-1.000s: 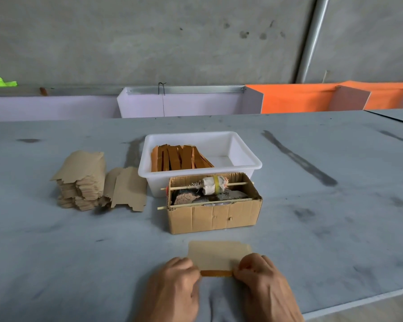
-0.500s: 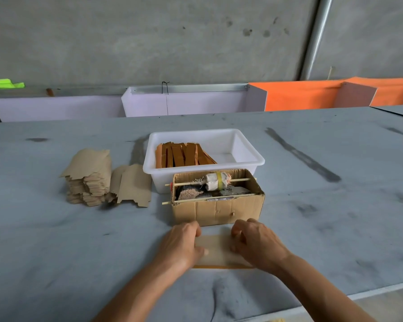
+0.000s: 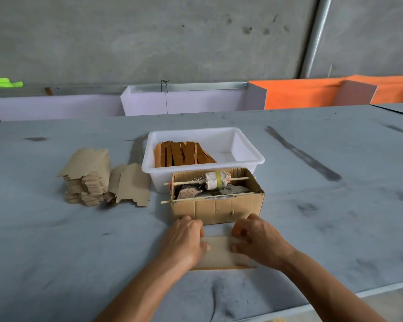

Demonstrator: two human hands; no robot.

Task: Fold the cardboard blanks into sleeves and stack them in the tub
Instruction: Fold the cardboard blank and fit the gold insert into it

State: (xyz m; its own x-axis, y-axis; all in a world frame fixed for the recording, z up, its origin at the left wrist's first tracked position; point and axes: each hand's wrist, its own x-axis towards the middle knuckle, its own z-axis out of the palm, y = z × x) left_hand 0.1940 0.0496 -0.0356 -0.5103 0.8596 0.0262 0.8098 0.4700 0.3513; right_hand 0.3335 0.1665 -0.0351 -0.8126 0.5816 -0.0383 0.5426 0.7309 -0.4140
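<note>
Here, pressing down on a flat tan cardboard blank point(image 3: 219, 251) on the grey table point(image 3: 56, 252) with left hand point(image 3: 185, 240) and right hand point(image 3: 258, 241), fingers curled over its ends, maybe pinching, to crease it. Near the white plastic tub point(image 3: 249, 149) for easy stacking.

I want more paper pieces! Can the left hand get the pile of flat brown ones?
Probably yes. The stack of blanks sits uncovered on the table left of the left hand, with nothing between them, but that hand is busy pressing the blank.
</note>
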